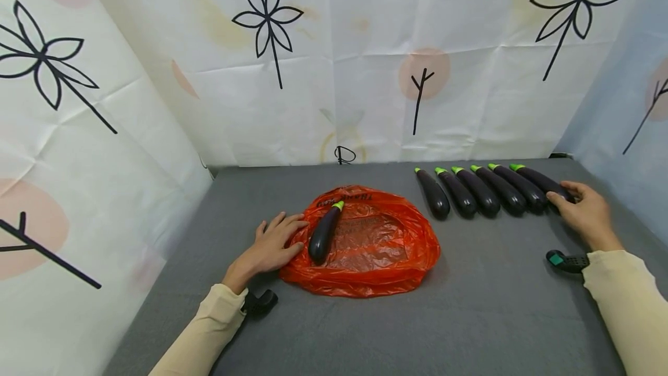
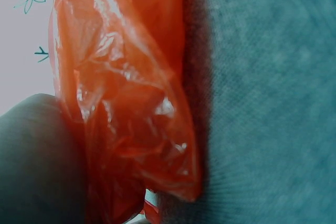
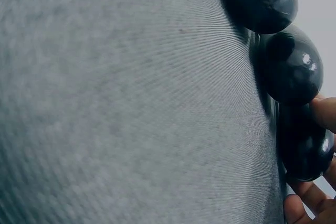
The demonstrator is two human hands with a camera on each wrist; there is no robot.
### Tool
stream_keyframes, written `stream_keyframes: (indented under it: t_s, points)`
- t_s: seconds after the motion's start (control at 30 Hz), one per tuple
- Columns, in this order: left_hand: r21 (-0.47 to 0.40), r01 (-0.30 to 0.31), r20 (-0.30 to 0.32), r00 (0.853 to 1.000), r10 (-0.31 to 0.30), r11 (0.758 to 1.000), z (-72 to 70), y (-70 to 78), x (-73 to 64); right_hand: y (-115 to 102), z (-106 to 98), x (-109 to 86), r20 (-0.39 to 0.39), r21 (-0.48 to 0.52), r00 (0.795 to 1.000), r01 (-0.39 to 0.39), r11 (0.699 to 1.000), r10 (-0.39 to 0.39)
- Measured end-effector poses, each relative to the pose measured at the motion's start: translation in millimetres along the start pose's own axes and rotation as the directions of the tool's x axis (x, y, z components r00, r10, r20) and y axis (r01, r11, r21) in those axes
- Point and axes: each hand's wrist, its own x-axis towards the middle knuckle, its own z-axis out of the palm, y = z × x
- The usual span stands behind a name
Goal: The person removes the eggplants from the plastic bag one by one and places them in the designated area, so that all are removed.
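Observation:
A crumpled red plastic bag (image 1: pixel 365 280) lies flat on the table, with one dark purple eggplant (image 1: pixel 325 234) on its left part, green stem end pointing away. My left hand (image 1: pixel 273 241) rests on the bag's left edge with fingers spread; the left wrist view shows the bag's folds (image 2: pixel 126 108) close up. At the right, several eggplants lie in a row. My right hand (image 1: pixel 587 210) grips the blunt end of the rightmost eggplant (image 1: pixel 543 180). In the right wrist view, thumb and fingers lie on either side of that eggplant (image 3: pixel 304 148).
The other eggplants (image 1: pixel 480 190) lie side by side just left of the gripped one, green ends towards the back. A grey cloth (image 1: pixel 469 318) covers the table. White printed sheets (image 1: pixel 365 103) stand along the back and both sides.

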Motion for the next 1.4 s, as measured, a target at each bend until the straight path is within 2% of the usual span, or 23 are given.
stream_keyframes:
  t_s: [0.4,0.5,0.67,0.8,0.9,1.13,1.2,1.4]
  points:
    - [0.002,0.001,-0.004,1.000,-0.001,1.000,0.8,-1.0,0.4,-7.3,-6.5,-5.8,0.014,0.030,1.000,-0.028,0.999,0.027]
    - [0.004,-0.006,-0.006,1.000,0.006,1.000,1.0,-1.1,0.8,-9.7,-10.5,-8.2,-0.006,0.031,1.000,-0.027,0.999,0.027]
    - [0.000,-0.016,-0.005,1.000,0.016,1.000,0.7,-1.7,1.3,-21.7,-17.0,-11.9,-0.084,0.040,0.996,-0.008,0.999,0.011]
    - [0.002,-0.016,-0.003,1.000,0.016,1.000,0.3,-2.1,1.0,-40.7,-14.6,-15.3,-0.142,0.025,0.988,0.073,0.997,-0.068]
    - [-0.001,-0.012,-0.002,1.000,0.012,1.000,0.4,-2.3,0.5,-59.6,-6.5,-18.4,-0.155,0.011,0.977,0.149,0.989,-0.145]
    - [0.003,-0.002,0.003,1.000,0.002,1.000,1.1,-2.1,-0.7,-113.0,18.7,-31.7,-0.091,0.045,0.956,0.282,0.958,-0.278]
    - [0.003,-0.002,0.003,1.000,0.002,1.000,1.0,-1.6,-0.8,-127.7,26.3,-37.0,-0.075,0.058,0.944,0.325,0.944,-0.320]
    - [0.001,-0.006,-0.003,1.000,0.006,1.000,-0.4,0.6,0.0,-166.1,50.5,-51.4,-0.062,0.106,0.887,0.461,0.881,-0.457]
